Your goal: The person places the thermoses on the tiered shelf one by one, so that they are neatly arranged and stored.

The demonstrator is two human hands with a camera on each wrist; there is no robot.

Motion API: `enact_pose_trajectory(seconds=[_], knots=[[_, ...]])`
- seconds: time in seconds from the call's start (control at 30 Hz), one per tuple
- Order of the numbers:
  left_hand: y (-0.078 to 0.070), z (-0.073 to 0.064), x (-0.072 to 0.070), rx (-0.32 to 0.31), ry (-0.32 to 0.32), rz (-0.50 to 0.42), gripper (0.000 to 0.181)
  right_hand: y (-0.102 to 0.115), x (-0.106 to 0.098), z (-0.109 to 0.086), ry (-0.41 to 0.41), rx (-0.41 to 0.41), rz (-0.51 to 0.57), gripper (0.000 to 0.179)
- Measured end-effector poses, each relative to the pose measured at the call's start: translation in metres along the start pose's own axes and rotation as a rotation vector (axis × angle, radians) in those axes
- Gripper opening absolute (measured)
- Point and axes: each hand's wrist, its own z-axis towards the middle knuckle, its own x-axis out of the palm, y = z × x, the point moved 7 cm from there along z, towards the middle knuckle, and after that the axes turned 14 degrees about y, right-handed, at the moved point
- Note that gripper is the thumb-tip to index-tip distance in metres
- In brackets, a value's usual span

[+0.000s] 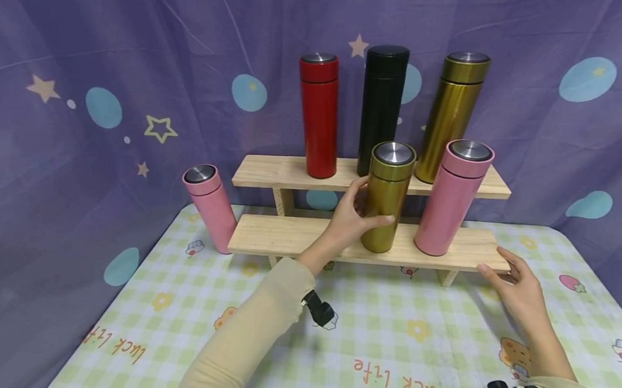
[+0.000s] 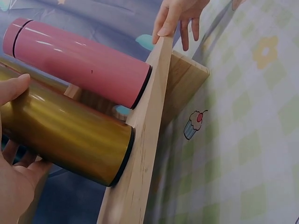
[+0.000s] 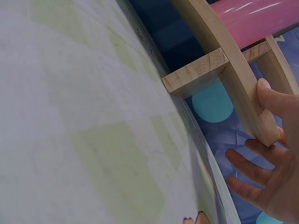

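My left hand [image 1: 354, 217] grips a short gold flask [image 1: 387, 195] that stands upright on the lower board of a two-tier wooden shelf [image 1: 288, 234]. In the left wrist view the thumb and fingers [image 2: 14, 177] curl round the gold flask [image 2: 70, 135]. A pink flask [image 1: 453, 195] stands just to its right on the same board [image 2: 145, 154]. My right hand [image 1: 512, 281] is at the board's right end, its thumb on the wood [image 3: 233, 70], and its fingers [image 3: 252, 179] are spread and loose beneath.
On the upper board stand a red flask [image 1: 319, 115], a black flask [image 1: 381, 107] and a tall gold flask [image 1: 449, 116]. Another pink flask [image 1: 210, 206] stands on the checked tablecloth [image 1: 387, 350] by the shelf's left end. A purple cloth [image 1: 86, 59] hangs behind.
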Motion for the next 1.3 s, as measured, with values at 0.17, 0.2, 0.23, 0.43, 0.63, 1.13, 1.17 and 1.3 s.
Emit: enact_pose_trajectory(seconds=[0.17,0.2,0.23,0.43,0.63,1.13,1.17,1.3], knots=[[0.004,0.001,0.000,-0.033,-0.005,-0.001,0.087,0.000,-0.001,0.000,-0.002,0.001,-0.005,0.083],[0.005,0.001,0.001,-0.041,-0.006,0.000,0.087,-0.001,-0.001,0.000,-0.002,0.001,-0.005,0.083],[0.005,0.001,0.001,-0.047,-0.005,-0.002,0.087,-0.001,-0.001,0.000,-0.001,0.001,-0.003,0.083],[0.008,0.000,0.003,-0.048,0.003,0.005,0.086,0.000,0.000,0.000,0.000,0.002,0.006,0.084],[0.005,-0.007,0.002,-0.031,0.010,0.077,0.085,-0.001,0.000,0.000,-0.009,0.003,-0.006,0.083],[-0.002,-0.054,-0.021,0.125,0.013,0.057,0.074,0.000,-0.001,0.000,-0.002,0.006,0.000,0.083],[-0.003,-0.058,-0.024,0.130,0.006,0.056,0.073,0.000,-0.001,0.000,-0.002,0.004,0.005,0.083],[-0.002,-0.075,-0.031,0.132,-0.017,0.056,0.070,0.000,0.000,-0.001,-0.001,-0.005,0.016,0.083]])
